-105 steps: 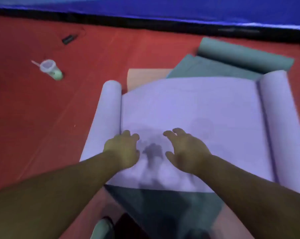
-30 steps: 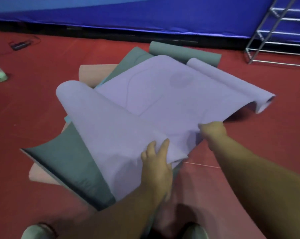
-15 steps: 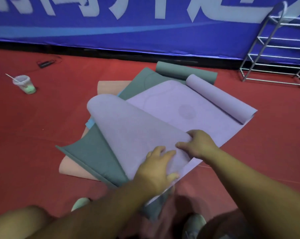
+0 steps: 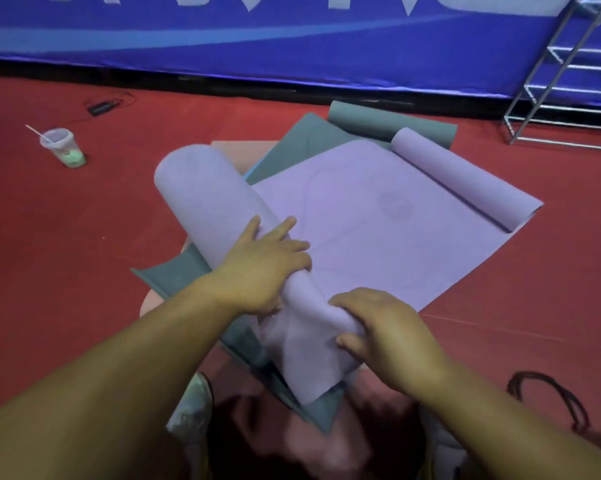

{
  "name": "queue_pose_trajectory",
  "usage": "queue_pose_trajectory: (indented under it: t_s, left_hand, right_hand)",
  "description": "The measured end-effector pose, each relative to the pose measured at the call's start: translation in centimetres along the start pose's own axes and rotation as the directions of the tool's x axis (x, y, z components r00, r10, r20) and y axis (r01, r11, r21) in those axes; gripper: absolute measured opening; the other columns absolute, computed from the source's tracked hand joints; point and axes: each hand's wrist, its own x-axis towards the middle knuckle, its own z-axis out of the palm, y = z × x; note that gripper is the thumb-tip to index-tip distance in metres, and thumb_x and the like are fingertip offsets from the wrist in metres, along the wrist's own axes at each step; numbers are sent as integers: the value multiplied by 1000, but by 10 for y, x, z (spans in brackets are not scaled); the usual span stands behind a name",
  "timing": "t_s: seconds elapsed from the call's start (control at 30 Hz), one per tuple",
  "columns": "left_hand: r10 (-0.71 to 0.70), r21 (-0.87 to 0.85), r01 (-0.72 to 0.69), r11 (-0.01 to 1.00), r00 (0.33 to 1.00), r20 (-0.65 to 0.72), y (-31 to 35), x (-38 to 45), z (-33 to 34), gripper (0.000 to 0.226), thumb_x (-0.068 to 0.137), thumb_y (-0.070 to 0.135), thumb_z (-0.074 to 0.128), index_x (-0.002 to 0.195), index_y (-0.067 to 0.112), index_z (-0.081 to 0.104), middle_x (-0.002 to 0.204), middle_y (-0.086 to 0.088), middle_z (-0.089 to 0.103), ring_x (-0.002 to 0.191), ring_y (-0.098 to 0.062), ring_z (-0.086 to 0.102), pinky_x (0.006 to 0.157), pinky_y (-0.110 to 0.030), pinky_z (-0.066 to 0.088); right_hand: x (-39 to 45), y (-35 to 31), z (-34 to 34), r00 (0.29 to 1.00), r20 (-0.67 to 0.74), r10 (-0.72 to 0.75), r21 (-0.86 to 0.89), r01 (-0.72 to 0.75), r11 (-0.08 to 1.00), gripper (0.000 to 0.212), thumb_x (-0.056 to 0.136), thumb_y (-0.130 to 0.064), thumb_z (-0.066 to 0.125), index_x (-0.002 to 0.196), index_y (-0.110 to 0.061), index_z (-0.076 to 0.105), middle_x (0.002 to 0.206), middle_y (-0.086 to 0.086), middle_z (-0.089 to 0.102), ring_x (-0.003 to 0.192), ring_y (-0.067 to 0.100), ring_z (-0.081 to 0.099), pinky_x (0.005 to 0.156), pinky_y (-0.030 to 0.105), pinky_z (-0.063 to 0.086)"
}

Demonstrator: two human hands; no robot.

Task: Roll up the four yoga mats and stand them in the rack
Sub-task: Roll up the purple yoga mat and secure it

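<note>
A purple yoga mat point(image 4: 378, 230) lies on top of a pile on the red floor, its far end still curled. Its near end forms a loose thick roll running from upper left toward me. My left hand point(image 4: 262, 266) presses flat on the middle of that roll. My right hand point(image 4: 384, 336) grips the roll's near end, which is squashed. Under it lie a grey-green mat point(image 4: 306, 142), with a rolled far end and a flap at the left, and a pink mat point(image 4: 240, 148). A thin blue edge shows between them. The metal rack point(image 4: 562, 81) stands at the far right.
A plastic cup point(image 4: 62, 147) with a straw stands on the floor at the left, a black device with a cable point(image 4: 100, 107) beyond it. A blue banner wall point(image 4: 292, 39) closes the back. A dark cord point(image 4: 555, 396) lies at lower right. My shoes point(image 4: 191, 403) are below.
The purple mat's folded-over near end has become a roll. My left hand moved up onto the roll, and my right hand came back to clasp its near end.
</note>
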Motion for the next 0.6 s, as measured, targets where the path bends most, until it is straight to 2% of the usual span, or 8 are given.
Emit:
queue_pose_trajectory:
  t_s: [0.07, 0.1, 0.17, 0.27, 0.37, 0.43, 0.5, 0.6]
  left_hand:
    - [-19, -21, 20, 1000, 1000, 3, 1, 3, 13, 43, 66, 39, 80, 105, 33, 62, 117, 10, 64, 131, -18, 50, 111, -42, 26]
    - [-48, -29, 47, 998, 998, -32, 0, 4, 18, 39, 64, 45, 81, 93, 31, 61, 101, 8, 67, 111, -18, 59, 101, -37, 32]
    - [-131, -50, 125, 991, 983, -132, -3, 7, 23, 41, 63, 55, 81, 82, 29, 56, 88, 5, 69, 91, -21, 62, 84, -33, 34]
    - [-242, -67, 232, 970, 937, -252, -3, 13, 22, 45, 69, 63, 76, 85, 25, 57, 81, 4, 67, 82, -23, 62, 77, -33, 27]
    - [-300, -45, 297, 954, 929, -218, 8, 17, 23, 48, 74, 68, 69, 91, 26, 55, 81, 4, 66, 81, -23, 60, 80, -35, 29]
    - [-323, -7, 328, 945, 926, -196, 16, 20, 25, 49, 78, 71, 64, 97, 27, 55, 87, 2, 68, 84, -25, 61, 80, -37, 28]
    - [-330, 6, 337, 941, 924, -192, 21, 22, 25, 50, 80, 72, 61, 101, 27, 55, 92, 0, 70, 89, -26, 63, 81, -37, 29]
    - [-335, -33, 337, 941, 915, -225, 21, 22, 22, 48, 82, 72, 60, 97, 27, 53, 91, 0, 71, 88, -27, 63, 85, -37, 33]
  right_hand:
    - [-12, 1, 19, 969, -108, 220, 227, -191, 955, 68, 71, -28, 84, 131, -34, 54, 122, -19, 55, 108, 3, 52, 91, 25, 45]
    - [-18, 4, 29, 912, -120, 392, 388, -321, 864, 84, 68, -23, 88, 140, -32, 46, 129, -17, 50, 112, 1, 51, 94, 22, 44]
    - [-27, 11, 51, 791, 36, 610, 653, -481, 585, 96, 64, -20, 94, 143, -32, 40, 135, -9, 51, 107, -1, 58, 90, 21, 49]
    - [-32, 15, 69, 749, 303, 589, 683, -602, 414, 80, 57, -40, 94, 125, -39, 50, 126, 0, 62, 96, 8, 68, 81, 35, 58]
    - [-19, 20, 74, 672, 464, 577, 765, -632, 122, 60, 81, -9, 82, 123, -29, 46, 103, 11, 70, 60, 21, 68, 48, 30, 52]
    - [-5, 26, 75, 610, 531, 588, 784, -616, -69, 48, 87, 5, 71, 120, -22, 48, 99, 13, 70, 62, 29, 69, 47, 31, 56]
    - [5, 36, 78, 579, 547, 605, 787, -602, -136, 36, 89, 6, 67, 117, -14, 55, 97, 12, 68, 71, 33, 64, 52, 34, 60]
    - [19, 51, 77, 572, 486, 661, 817, -567, -110, 24, 90, 6, 65, 113, 0, 62, 86, 18, 65, 65, 30, 57, 53, 37, 57]
